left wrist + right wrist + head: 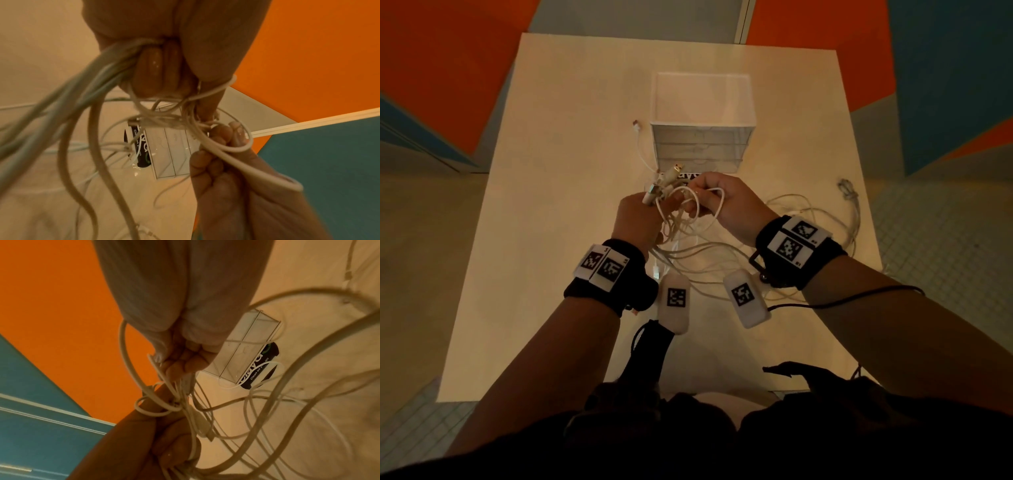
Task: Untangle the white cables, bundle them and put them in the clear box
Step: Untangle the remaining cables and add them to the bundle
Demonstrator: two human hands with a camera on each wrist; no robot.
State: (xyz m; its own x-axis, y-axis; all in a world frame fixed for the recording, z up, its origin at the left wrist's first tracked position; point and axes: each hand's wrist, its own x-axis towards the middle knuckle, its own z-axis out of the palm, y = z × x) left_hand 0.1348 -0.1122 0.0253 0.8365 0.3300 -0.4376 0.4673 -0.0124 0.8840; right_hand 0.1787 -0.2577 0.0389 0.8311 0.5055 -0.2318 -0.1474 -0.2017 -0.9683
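The white cables [681,219] form a tangle held up between both hands above the table [558,212], with loose loops trailing down and spreading over the tabletop toward the right edge. The left hand [637,219] has its fingers curled tight round a bunch of strands, several plug ends sticking up past its knuckles. The right hand [726,202], just beside it, pinches a single white loop [228,146] drawn out of the knot. One cable end [636,124] lies on the table left of the clear box [702,102], which stands just beyond the hands. A black label [261,366] with white lettering lies at the box's near side.
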